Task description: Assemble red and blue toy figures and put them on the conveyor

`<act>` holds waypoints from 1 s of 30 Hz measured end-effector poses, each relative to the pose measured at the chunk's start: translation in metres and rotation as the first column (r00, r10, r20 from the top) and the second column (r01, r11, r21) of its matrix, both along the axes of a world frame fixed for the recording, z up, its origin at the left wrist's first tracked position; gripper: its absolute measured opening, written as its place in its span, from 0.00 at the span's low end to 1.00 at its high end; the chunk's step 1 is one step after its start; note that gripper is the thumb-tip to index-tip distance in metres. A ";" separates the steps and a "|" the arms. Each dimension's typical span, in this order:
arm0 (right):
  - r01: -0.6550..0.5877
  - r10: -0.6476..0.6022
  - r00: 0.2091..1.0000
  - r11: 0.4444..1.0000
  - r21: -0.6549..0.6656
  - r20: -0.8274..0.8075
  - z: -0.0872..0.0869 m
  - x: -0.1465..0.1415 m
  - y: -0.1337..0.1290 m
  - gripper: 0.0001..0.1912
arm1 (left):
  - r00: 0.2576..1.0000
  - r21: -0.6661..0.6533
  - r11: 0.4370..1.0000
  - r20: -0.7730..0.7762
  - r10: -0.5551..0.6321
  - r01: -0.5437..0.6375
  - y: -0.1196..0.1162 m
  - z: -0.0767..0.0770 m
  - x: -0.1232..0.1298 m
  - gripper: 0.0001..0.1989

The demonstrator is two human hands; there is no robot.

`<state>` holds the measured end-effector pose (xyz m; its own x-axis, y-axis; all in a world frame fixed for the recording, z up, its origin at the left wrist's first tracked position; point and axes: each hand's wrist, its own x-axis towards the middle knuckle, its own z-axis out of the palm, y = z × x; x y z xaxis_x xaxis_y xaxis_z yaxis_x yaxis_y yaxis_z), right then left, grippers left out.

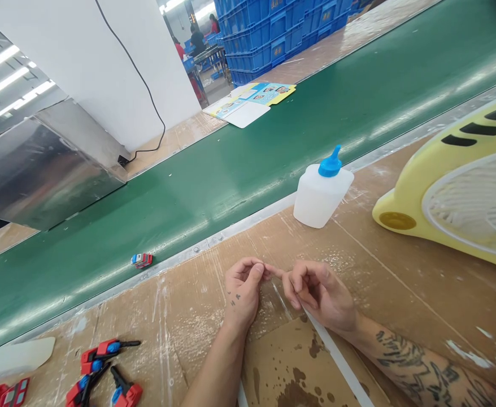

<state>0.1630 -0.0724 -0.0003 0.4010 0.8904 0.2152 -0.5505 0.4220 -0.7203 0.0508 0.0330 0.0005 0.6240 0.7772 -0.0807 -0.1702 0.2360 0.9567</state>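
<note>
My left hand (243, 291) is closed, the thumb pressed down on the curled fingers, one finger stretched toward the right. Whatever it may pinch is too small or hidden to make out. My right hand (322, 294) sits just beside it with loosely bent fingers apart, a fingertip at that outstretched finger; nothing shows in it. Both are over the brown worktop, above a stained cardboard sheet (282, 362). Beyond them stands a translucent squeeze bottle (322, 195) with a blue nozzle cap. Red, blue and black toy pieces (99, 356) lie at the lower left.
A green conveyor belt (239, 169) crosses behind the worktop, carrying a small red-and-blue toy vehicle (142, 260). A yellow fan (455, 186) stands at right. Across the belt are a printed card (248, 104), stacked blue crates (269, 39) and a metal box (48, 164).
</note>
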 end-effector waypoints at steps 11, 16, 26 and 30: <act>-0.007 0.007 1.000 1.000 -0.014 0.000 0.002 0.000 0.001 0.24 | 0.999 0.026 1.000 -0.043 0.004 -0.003 -0.001 -0.001 -0.002 0.07; -0.003 0.002 0.999 1.000 -0.024 -0.040 0.001 0.000 0.001 0.23 | 0.999 0.018 1.000 -0.031 0.025 -0.024 -0.001 0.000 0.000 0.07; -0.001 -0.001 0.999 1.000 -0.029 -0.047 0.001 0.001 0.003 0.23 | 0.997 0.052 0.997 -0.042 0.067 -0.065 -0.001 -0.007 -0.001 0.07; -0.010 0.009 0.998 1.000 -0.027 -0.055 0.001 0.001 0.003 0.23 | 0.997 0.049 0.997 -0.052 0.056 -0.053 -0.002 -0.005 -0.001 0.07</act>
<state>0.1642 -0.0692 0.0008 0.4033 0.8994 0.1689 -0.5935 0.3975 -0.6998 0.0501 0.0313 -0.0045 0.5764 0.8138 -0.0748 -0.1297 0.1815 0.9748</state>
